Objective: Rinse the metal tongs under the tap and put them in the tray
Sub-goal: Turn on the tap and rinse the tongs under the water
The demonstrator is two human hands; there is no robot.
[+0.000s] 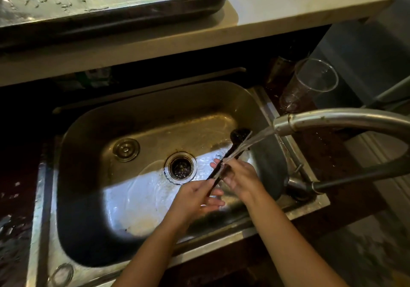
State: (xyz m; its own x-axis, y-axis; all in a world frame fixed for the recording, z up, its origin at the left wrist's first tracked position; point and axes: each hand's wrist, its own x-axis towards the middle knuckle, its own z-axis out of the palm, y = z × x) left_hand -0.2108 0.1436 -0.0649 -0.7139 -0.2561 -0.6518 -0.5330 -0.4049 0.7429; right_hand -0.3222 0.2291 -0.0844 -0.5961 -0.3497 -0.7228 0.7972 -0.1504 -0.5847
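Observation:
The metal tongs (233, 149) are long and dark, held slanted over the sink with their rounded tip up near the tap spout (286, 123). Water runs from the spout onto the upper part of the tongs. My left hand (197, 198) grips the lower end of the tongs. My right hand (239, 177) wraps around their middle, fingers curled on them. The wet steel tray (213, 5) sits on the pale counter above the sink, at the top of the view.
The steel sink (93, 198) has an open drain (180, 168) and a round plug (126, 149) on its floor. A clear plastic cup (310, 85) stands at the back right. The tap's curved pipe (355, 118) and lever (301, 183) cross the right side.

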